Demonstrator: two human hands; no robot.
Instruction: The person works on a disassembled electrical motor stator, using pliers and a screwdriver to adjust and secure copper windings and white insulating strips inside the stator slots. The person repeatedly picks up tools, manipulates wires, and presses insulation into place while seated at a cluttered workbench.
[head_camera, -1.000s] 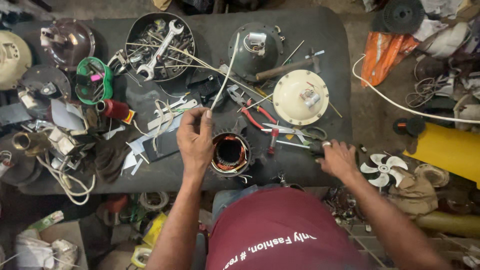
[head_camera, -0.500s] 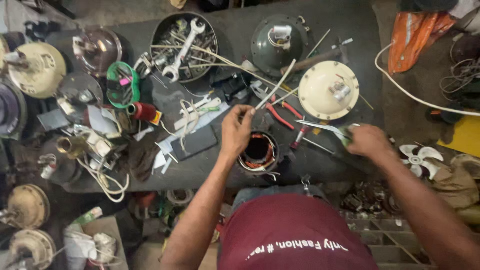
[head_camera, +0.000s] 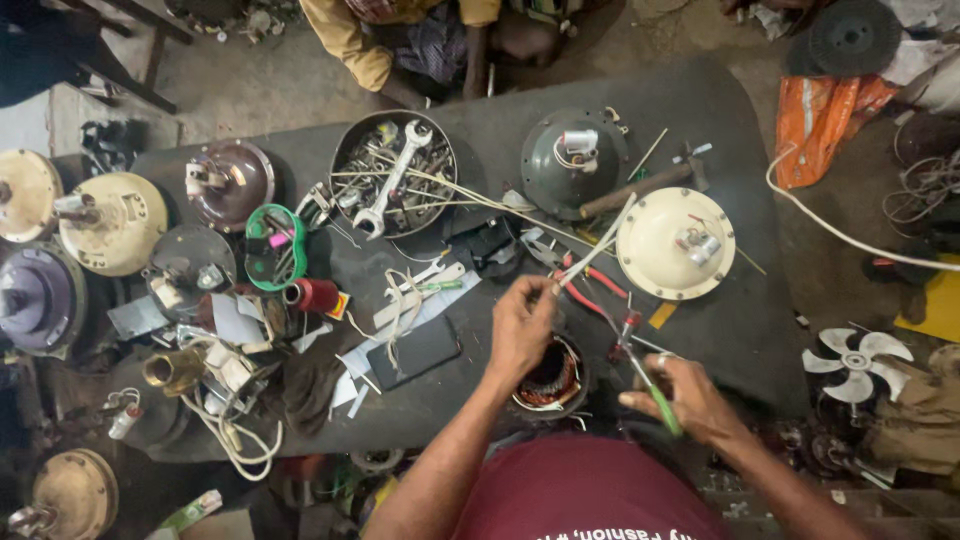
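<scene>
Worktop (head_camera: 720, 330) right edge: bare strip beside the cream fan cover (head_camera: 676, 243), passable. Near edge centre blocked by stator (head_camera: 550, 377), red pliers (head_camera: 590, 285) and white wires (head_camera: 600, 240). Left half jammed: spanner bowl (head_camera: 393, 187), green tape ring (head_camera: 274, 246), phone (head_camera: 413, 351).

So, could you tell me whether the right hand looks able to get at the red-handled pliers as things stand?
Probably yes: the red-handled pliers lie uncovered just beyond the right hand, though it already holds a green-handled screwdriver.
</scene>
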